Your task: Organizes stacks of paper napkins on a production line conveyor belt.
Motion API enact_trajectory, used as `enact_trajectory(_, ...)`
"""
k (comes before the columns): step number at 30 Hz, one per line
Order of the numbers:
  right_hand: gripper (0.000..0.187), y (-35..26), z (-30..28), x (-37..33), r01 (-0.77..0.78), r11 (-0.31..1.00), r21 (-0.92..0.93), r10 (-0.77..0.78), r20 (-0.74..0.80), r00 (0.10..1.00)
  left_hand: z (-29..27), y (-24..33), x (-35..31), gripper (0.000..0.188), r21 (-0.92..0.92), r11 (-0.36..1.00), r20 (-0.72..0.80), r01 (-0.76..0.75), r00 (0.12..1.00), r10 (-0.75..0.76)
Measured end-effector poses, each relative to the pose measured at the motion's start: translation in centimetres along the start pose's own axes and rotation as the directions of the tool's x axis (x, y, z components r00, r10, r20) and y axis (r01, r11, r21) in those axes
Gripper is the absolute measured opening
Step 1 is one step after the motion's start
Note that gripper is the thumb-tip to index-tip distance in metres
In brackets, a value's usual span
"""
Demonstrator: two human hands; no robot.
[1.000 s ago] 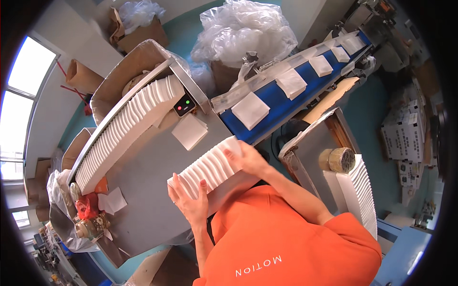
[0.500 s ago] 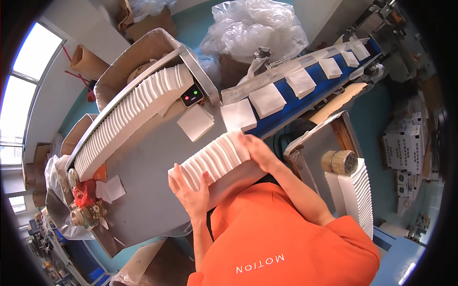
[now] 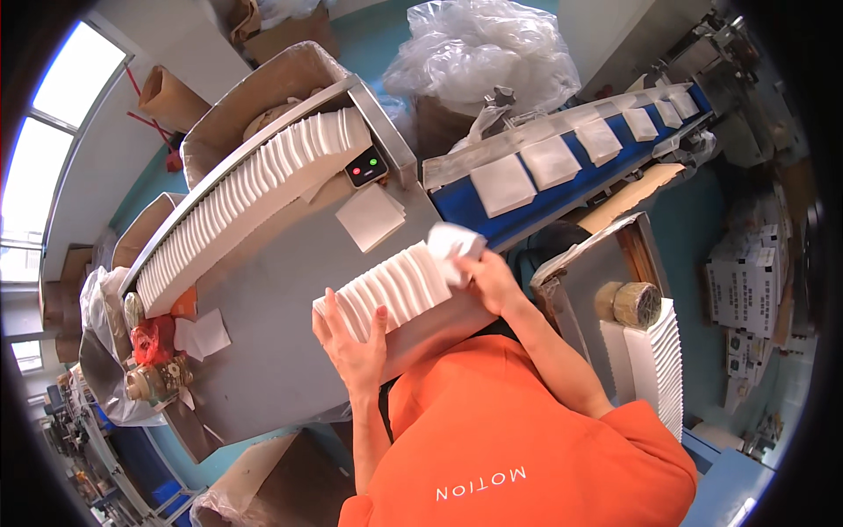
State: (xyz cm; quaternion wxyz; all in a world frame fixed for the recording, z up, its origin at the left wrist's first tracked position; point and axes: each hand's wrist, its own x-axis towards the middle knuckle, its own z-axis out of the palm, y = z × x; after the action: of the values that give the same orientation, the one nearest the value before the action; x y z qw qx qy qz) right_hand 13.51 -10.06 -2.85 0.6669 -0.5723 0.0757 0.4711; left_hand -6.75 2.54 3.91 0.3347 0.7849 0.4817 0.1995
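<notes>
A row of folded white napkins stands on edge along the near side of the grey table. My left hand grips its left end, fingers on the far side and thumb on the near side. At the other end, my right hand is closed on a folded white napkin stack, which is tilted and blurred by motion. Beyond the row, another napkin stack lies flat on the table.
A blue conveyor belt carries several napkin stacks at right. A long curved row of napkins lines the table's far left edge, with a black device at its end. Tape rolls sit on napkins at right.
My right hand has moved slightly right, bringing a napkin stack to the row's right end. The stack at the belt's near end has left the belt. My left hand stays at the row.
</notes>
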Motion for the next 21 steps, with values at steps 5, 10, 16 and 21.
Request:
enact_trajectory(5,0.049,-0.3,2.7,-1.3,0.326,0.828,-0.456,-0.273,0.179,0.945,1.1,0.6,-0.4,0.097,0.033,0.999,0.038,-0.009,0.999,0.008)
enact_trajectory(10,0.038,-0.5,3.5,-1.3,-0.037,0.989,-0.147,0.061,0.162,0.985,1.4,0.7,0.0,0.100,0.082,0.996,0.002,0.023,1.000,-0.024)
enact_trajectory(16,0.041,-0.2,0.1,-0.8,0.001,1.000,-0.015,0.000,0.072,0.997,0.9,0.8,0.2,0.101,-0.006,0.999,0.026,0.049,0.998,-0.049)
enact_trajectory(21,0.045,-1.6,3.1,-2.4,0.292,0.798,-0.528,-0.205,0.217,0.954,2.0,1.5,0.1,0.098,-0.003,0.999,0.110,-0.038,0.993,0.038)
